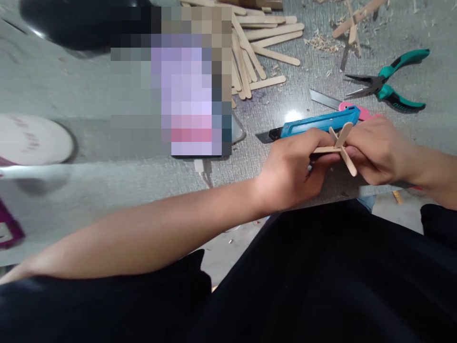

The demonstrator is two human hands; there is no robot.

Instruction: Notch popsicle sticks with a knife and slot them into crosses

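Both of our hands pinch the little stick cross point(341, 147), left hand point(296, 169) clamped on its flat stem and right hand point(378, 147) behind the crossed blades, just above the table edge point(250, 162) near the blue knife point(314, 125); we judge it light, stiff, fragile at its joints, best held by the stem.

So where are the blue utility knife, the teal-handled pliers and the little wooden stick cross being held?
Blue plastic utility knife point(314, 125), head view, middle of its body.
Teal-handled metal pliers point(383, 85), head view, at the pivot.
Small wooden stick cross point(341, 146), head view, where the sticks meet.
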